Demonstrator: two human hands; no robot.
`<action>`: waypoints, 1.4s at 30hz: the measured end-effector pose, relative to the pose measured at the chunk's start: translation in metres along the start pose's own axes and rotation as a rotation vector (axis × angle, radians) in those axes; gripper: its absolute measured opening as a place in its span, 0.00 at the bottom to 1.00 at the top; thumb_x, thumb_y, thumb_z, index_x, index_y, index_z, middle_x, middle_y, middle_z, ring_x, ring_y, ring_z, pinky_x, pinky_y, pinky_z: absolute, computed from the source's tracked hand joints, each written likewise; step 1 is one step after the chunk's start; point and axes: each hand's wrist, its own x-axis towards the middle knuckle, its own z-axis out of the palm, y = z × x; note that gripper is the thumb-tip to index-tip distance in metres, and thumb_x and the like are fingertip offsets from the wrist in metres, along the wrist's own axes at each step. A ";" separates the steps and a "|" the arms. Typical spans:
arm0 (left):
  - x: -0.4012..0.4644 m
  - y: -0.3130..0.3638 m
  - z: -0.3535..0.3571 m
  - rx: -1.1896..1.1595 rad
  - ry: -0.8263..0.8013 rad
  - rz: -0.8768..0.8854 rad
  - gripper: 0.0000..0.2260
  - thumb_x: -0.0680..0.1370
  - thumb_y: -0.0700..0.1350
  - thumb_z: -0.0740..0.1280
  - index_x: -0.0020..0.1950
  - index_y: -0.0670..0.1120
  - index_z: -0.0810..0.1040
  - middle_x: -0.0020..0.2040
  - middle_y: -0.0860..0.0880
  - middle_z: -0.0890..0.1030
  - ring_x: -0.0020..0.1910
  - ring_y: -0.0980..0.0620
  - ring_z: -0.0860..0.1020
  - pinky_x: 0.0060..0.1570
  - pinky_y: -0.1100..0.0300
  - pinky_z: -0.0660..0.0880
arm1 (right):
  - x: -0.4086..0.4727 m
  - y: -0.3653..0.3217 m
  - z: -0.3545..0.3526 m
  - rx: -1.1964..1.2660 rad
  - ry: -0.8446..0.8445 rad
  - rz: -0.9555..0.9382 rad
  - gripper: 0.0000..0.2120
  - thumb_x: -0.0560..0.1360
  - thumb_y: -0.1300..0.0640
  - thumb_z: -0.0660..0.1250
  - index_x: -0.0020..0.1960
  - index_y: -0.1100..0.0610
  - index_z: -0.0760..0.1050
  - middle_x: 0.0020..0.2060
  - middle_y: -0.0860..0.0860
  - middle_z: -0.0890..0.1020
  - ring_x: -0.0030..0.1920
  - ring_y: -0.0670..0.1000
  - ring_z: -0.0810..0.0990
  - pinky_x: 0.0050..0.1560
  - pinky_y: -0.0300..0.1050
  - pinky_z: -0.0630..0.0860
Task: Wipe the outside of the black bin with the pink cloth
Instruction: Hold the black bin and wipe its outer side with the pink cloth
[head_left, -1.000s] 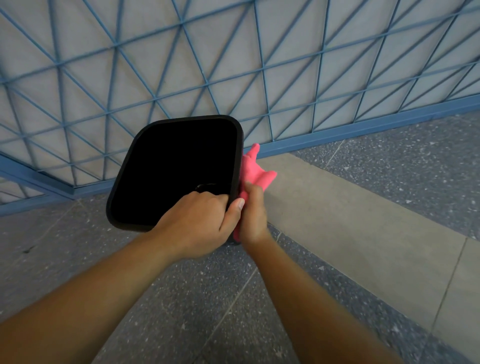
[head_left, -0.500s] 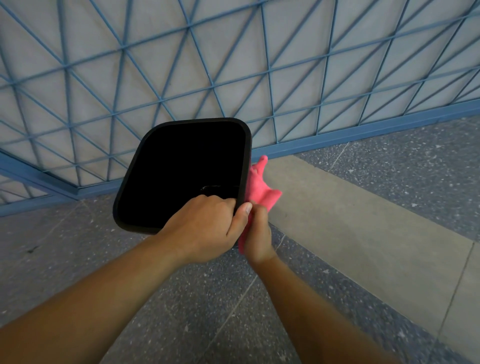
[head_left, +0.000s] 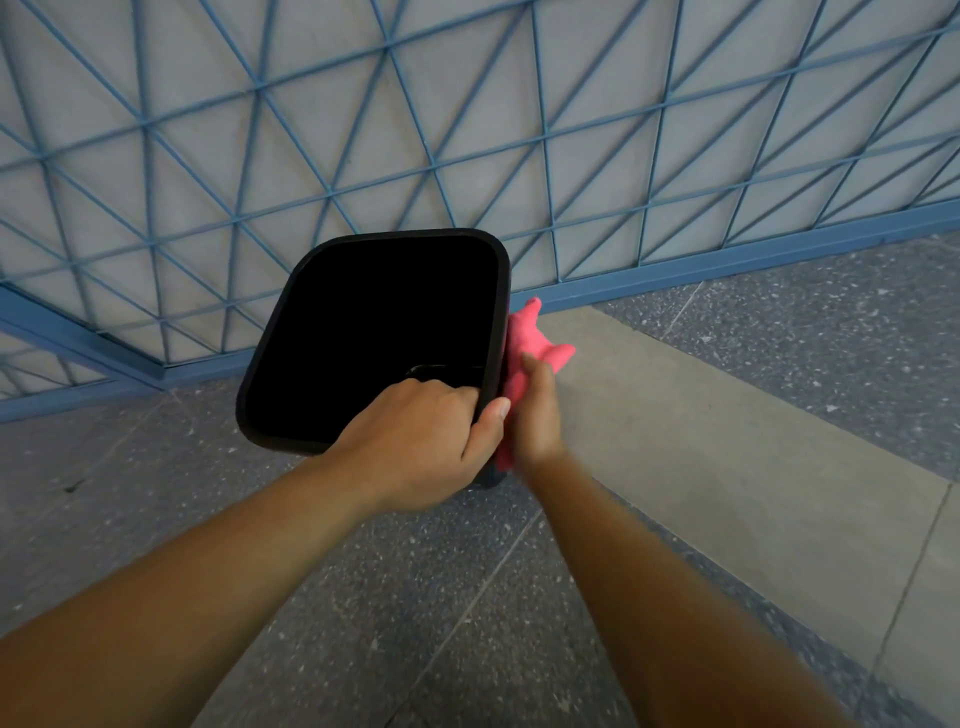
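The black bin is a square open-topped tub, tilted with its mouth toward me. My left hand grips its near right rim, fingers hooked inside and thumb outside. My right hand holds the pink cloth bunched against the bin's right outer wall. Two loose ends of the cloth stick out above my fingers. The bin's outer walls are mostly hidden from this angle.
A blue metal lattice fence over a pale wall stands right behind the bin. Speckled grey floor lies below, with a lighter beige strip running diagonally on the right.
The view shifted slightly, so bin and hands sit a little further right in the frame. My right hand with the cloth slid a short way along the bin's right side.
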 end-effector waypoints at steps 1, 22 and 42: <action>0.000 0.000 0.000 0.014 0.000 0.008 0.20 0.82 0.59 0.47 0.34 0.52 0.64 0.34 0.48 0.74 0.37 0.43 0.74 0.39 0.53 0.63 | 0.001 -0.001 -0.001 0.028 -0.005 0.025 0.29 0.87 0.48 0.45 0.84 0.59 0.61 0.79 0.61 0.71 0.80 0.57 0.69 0.79 0.52 0.69; 0.002 0.003 -0.001 0.044 0.002 0.007 0.19 0.81 0.59 0.47 0.35 0.52 0.63 0.31 0.51 0.69 0.38 0.42 0.76 0.38 0.53 0.65 | -0.018 -0.002 -0.006 -0.042 0.001 -0.003 0.36 0.77 0.48 0.52 0.83 0.62 0.61 0.78 0.64 0.71 0.80 0.59 0.69 0.80 0.53 0.68; 0.008 -0.002 0.003 0.074 0.018 0.005 0.22 0.81 0.59 0.45 0.41 0.48 0.71 0.42 0.42 0.82 0.44 0.39 0.80 0.42 0.51 0.68 | -0.022 0.008 -0.002 -0.071 -0.031 0.017 0.36 0.76 0.46 0.59 0.79 0.64 0.66 0.71 0.57 0.79 0.73 0.54 0.75 0.72 0.41 0.75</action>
